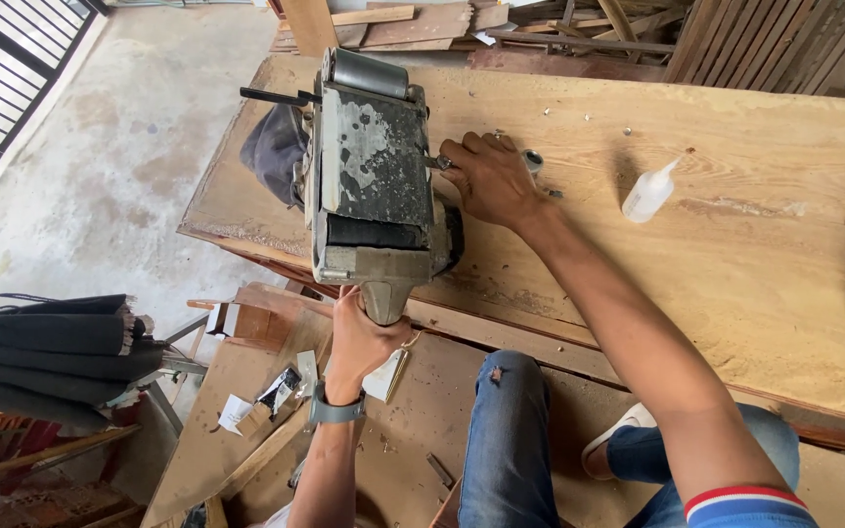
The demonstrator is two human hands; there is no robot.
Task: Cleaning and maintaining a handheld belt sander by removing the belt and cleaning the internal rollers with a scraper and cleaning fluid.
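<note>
- Concrete floor (pixel 119 166) at left, with a barred gate (pixel 2 78) along its far edge
- Big plywood board (pixel 735 284) serving as bench, scrap timber (pixel 501 24) stacked beyond its far end
- Planks (pixel 413 420) and bits of paper lying low under the near edge
- Dark folded cloth (pixel 46 357) piled at lower left
- Power tool (pixel 369 186) lying upside down on the board's left part, worn metal sole plate facing up, roller at its far end, handle jutting over the near edge
- Dust bag (pixel 271 152) tucked against the tool's left side
- Blue jeans (pixel 506 440) and a white shoe (pixel 618 435) below the board
- Left hand (pixel 359 337), watch on wrist, fingers curled tight round the tool's handle from beneath
- Right hand (pixel 491 181) pressed against the tool's right side, fingers bent and closed on a small metal piece (pixel 439 162) at the casing; kind of piece too small to tell
- White squeeze bottle (pixel 649 193) lying on the board, right of that hand, apart from it
- Small round part (pixel 533 158) and loose screws (pixel 628 130) scattered just past the right hand
</note>
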